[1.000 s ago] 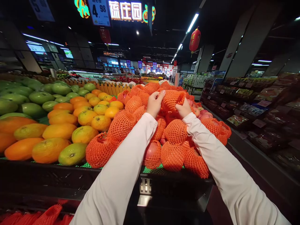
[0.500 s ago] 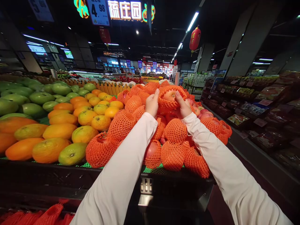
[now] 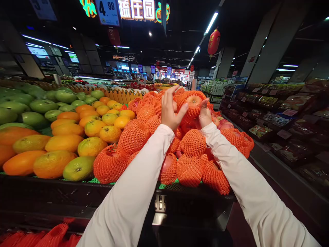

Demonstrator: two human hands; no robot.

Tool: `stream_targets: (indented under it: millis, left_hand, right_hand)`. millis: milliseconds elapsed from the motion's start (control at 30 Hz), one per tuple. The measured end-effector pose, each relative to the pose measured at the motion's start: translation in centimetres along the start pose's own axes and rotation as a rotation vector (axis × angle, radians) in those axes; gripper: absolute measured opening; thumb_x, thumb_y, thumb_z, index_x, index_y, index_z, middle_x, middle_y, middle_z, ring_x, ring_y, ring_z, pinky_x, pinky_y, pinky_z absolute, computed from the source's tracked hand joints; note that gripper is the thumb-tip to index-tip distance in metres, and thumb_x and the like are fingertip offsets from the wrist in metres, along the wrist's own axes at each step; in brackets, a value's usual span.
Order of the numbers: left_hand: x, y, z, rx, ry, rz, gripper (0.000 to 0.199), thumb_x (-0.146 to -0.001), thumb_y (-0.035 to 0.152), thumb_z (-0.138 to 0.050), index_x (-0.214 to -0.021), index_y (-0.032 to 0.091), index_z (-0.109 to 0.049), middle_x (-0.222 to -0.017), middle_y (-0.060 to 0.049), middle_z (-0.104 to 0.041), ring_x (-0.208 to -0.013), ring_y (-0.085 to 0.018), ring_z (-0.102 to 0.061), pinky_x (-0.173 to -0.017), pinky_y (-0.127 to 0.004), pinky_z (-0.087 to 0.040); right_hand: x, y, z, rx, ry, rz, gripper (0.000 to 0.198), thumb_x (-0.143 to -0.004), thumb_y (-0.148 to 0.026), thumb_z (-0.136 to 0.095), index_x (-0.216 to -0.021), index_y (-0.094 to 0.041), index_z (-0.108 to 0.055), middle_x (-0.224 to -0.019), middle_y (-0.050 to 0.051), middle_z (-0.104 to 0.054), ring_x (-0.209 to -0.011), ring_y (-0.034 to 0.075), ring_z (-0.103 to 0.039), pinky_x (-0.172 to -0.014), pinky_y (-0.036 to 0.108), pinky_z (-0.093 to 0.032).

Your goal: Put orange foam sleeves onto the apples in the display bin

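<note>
An apple [image 3: 194, 101] in an orange foam net sleeve [image 3: 192, 94] is held above the pile, its bare end with the stem hollow facing me. My right hand [image 3: 205, 115] grips it from the right, thumb up along its side. To the left of the fruit, my left hand [image 3: 171, 109] has its fingers raised and spread, with the thumb pointing towards the sleeve. Whether that thumb touches the net I cannot tell. Below both hands lie several more apples in orange foam nets [image 3: 192, 143], heaped on a green mat [image 3: 176, 185].
Oranges [image 3: 65, 147] and green fruit [image 3: 45, 106] lie in rows to the left. The stand's black front edge [image 3: 195, 193] runs below my arms. Shelves of packaged goods [image 3: 267, 113] line the right side. Red netting [image 3: 52, 236] shows at bottom left. A price sign [image 3: 108, 12] hangs overhead.
My left hand has let go of the sleeved apple, moved slightly off and spread its fingers. The apple has shifted a little to the right and stays in my right hand.
</note>
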State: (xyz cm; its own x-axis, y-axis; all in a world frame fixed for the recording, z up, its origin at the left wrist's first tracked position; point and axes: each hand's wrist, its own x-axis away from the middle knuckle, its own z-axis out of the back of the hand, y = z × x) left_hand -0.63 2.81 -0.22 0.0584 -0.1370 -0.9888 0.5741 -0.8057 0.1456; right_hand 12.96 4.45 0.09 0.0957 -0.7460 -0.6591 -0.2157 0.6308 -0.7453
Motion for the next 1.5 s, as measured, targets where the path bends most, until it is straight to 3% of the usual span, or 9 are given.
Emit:
stream_targets:
  millis: [133, 267, 367, 633, 867, 1067, 1200, 1333, 1500]
  left_hand:
    - [0.2, 0.8, -0.2, -0.001, -0.239, -0.065, 0.084, -0.075, 0.057, -0.068, -0.143, 0.024, -0.031, -0.145, -0.014, -0.044, -0.135, -0.032, -0.041, -0.114, -0.05, -0.032]
    - [0.1, 1.7, -0.2, 0.0, -0.301, 0.137, 0.09, -0.068, 0.039, -0.079, -0.144, 0.025, -0.032, -0.149, -0.013, -0.04, -0.137, -0.033, -0.041, -0.115, -0.048, -0.033]
    - [0.1, 2.5, 0.1, -0.044, -0.298, 0.298, 0.092, -0.062, 0.031, -0.082, -0.141, 0.026, -0.036, -0.146, -0.012, -0.044, -0.136, -0.036, -0.042, -0.113, -0.049, -0.035]
    - [0.6, 1.6, -0.2, -0.17, -0.172, 0.46, 0.082, -0.063, 0.02, -0.079, -0.133, 0.025, -0.038, -0.138, -0.014, -0.049, -0.128, -0.038, -0.049, -0.105, -0.05, -0.043]
    - [0.5, 1.2, -0.5, -0.285, -0.185, 0.68, 0.082, -0.061, 0.039, -0.082, -0.125, 0.018, -0.036, -0.118, -0.021, -0.06, -0.112, -0.041, -0.059, -0.094, -0.052, -0.046]
    - [1.1, 0.9, -0.6, -0.473, -0.605, 0.696, 0.092, -0.044, 0.06, -0.085, -0.117, 0.016, -0.048, -0.12, -0.025, -0.062, -0.119, -0.047, -0.053, -0.101, -0.056, -0.038]
    - [1.4, 0.3, -0.5, -0.467, -0.708, 0.642, 0.09, -0.046, 0.065, -0.082, -0.114, 0.014, -0.052, -0.125, -0.027, -0.059, -0.121, -0.046, -0.052, -0.099, -0.053, -0.04]
    - [1.3, 0.3, -0.5, -0.398, -0.694, 0.65, 0.083, -0.046, 0.064, -0.082, -0.108, 0.017, -0.053, -0.116, -0.023, -0.064, -0.111, -0.041, -0.06, -0.094, -0.046, -0.044]
    - [1.1, 0.7, -0.8, -0.272, -0.466, 0.858, 0.084, -0.046, 0.06, -0.083, -0.111, 0.02, -0.048, -0.112, -0.022, -0.066, -0.109, -0.04, -0.063, -0.09, -0.044, -0.045]
  right_hand:
    - [-0.3, 0.4, 0.3, 0.036, 0.009, 0.07, 0.091, -0.066, -0.096, -0.028, -0.123, -0.031, -0.056, -0.127, 0.007, -0.065, -0.131, 0.029, -0.052, -0.104, 0.051, -0.048]
    - [-0.4, 0.2, 0.3, 0.046, 0.023, 0.02, 0.092, -0.063, -0.097, -0.03, -0.121, -0.031, -0.057, -0.125, 0.008, -0.065, -0.129, 0.031, -0.053, -0.099, 0.05, -0.052]
    - [-0.4, 0.0, 0.2, 0.079, 0.029, -0.026, 0.091, -0.061, -0.097, -0.038, -0.123, -0.033, -0.057, -0.124, 0.008, -0.065, -0.128, 0.032, -0.053, -0.094, 0.049, -0.054]
    - [-1.4, 0.1, 1.7, 0.001, 0.1, -0.246, 0.089, -0.069, -0.095, -0.025, -0.119, -0.03, -0.06, -0.119, 0.009, -0.066, -0.117, 0.03, -0.061, -0.092, 0.05, -0.052]
    - [-1.3, 0.3, 1.5, 0.053, 0.094, -0.254, 0.078, -0.056, -0.074, -0.07, -0.117, -0.028, -0.054, -0.125, 0.009, -0.061, -0.121, 0.027, -0.057, -0.1, 0.046, -0.05]
    - [-1.5, 0.9, 1.7, 0.115, 0.134, -0.198, 0.061, -0.059, -0.057, -0.074, -0.108, -0.027, -0.053, -0.125, 0.008, -0.058, -0.122, 0.025, -0.054, -0.105, 0.049, -0.045]
    - [-1.7, 1.1, 2.1, 0.145, 0.161, -0.16, 0.057, -0.06, -0.055, -0.073, -0.105, -0.027, -0.053, -0.121, 0.007, -0.058, -0.118, 0.024, -0.055, -0.102, 0.047, -0.047]
    - [-1.8, 1.1, 2.3, 0.169, 0.146, -0.116, 0.054, -0.062, -0.055, -0.072, -0.105, -0.027, -0.054, -0.117, 0.007, -0.058, -0.115, 0.024, -0.054, -0.095, 0.044, -0.049]
    - [-1.8, 1.1, 2.2, 0.165, 0.157, -0.105, 0.055, -0.06, -0.054, -0.074, -0.103, -0.028, -0.053, -0.117, 0.007, -0.059, -0.114, 0.023, -0.055, -0.096, 0.044, -0.048]
